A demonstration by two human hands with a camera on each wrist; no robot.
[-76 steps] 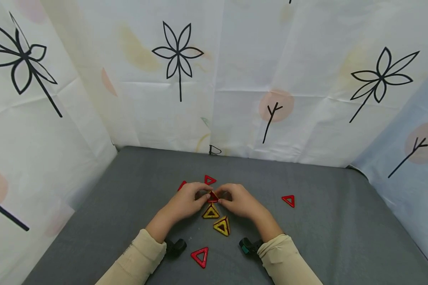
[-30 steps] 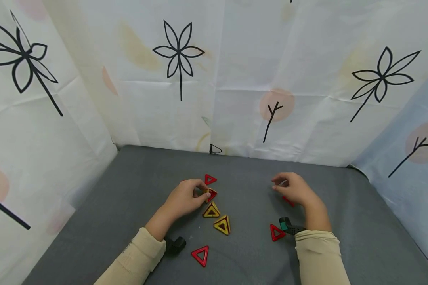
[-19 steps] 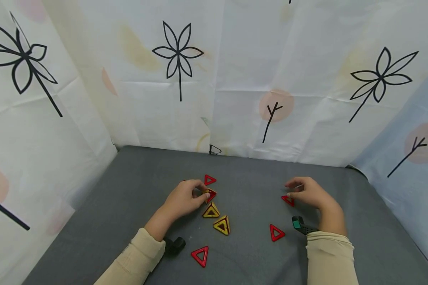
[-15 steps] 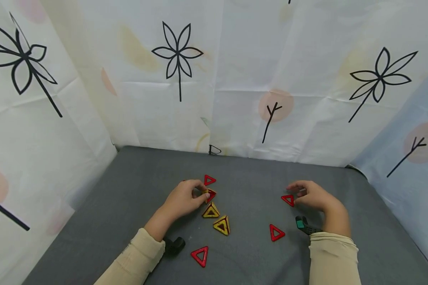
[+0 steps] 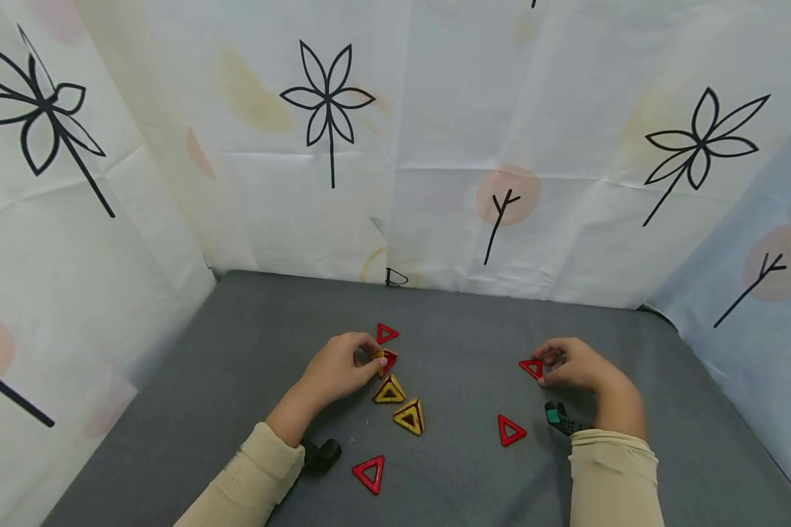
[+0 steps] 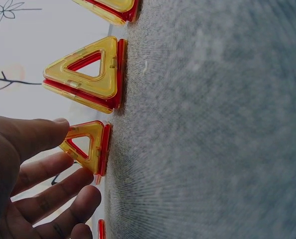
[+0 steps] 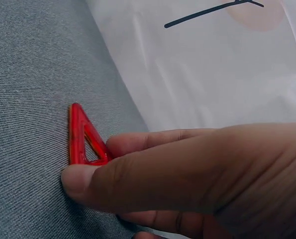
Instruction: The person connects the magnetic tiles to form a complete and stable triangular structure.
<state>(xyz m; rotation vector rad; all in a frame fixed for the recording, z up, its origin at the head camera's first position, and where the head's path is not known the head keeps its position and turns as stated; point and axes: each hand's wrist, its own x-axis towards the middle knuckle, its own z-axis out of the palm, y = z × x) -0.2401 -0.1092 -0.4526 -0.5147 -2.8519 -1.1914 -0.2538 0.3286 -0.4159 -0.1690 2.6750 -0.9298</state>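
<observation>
Near the middle of the table, my left hand [image 5: 343, 364] pinches a small pyramid [image 5: 389, 363] of yellow and red magnetic triangle tiles. Thumb and fingers are at its near side in the left wrist view, where the pyramid's yellow face [image 6: 91, 160] shows. Off to the right, my right hand [image 5: 578, 366] pinches one corner of a flat red triangle tile [image 5: 530, 361] between thumb and forefinger. That red tile [image 7: 77, 137] lies at the grey cloth in the right wrist view.
Two more yellow-and-red pyramids, one nearer the held pyramid [image 5: 384, 400] and a second pyramid [image 5: 406, 411], stand in front of it. Loose red tiles lie behind it [image 5: 380, 334], at front centre [image 5: 368, 462] and at front right [image 5: 502, 430]. A printed curtain [image 5: 435, 219] encloses the grey table [image 5: 270, 315].
My right hand has left the pyramid, moved right and taken hold of the red tile there. The left hand has stayed at the pyramid.
</observation>
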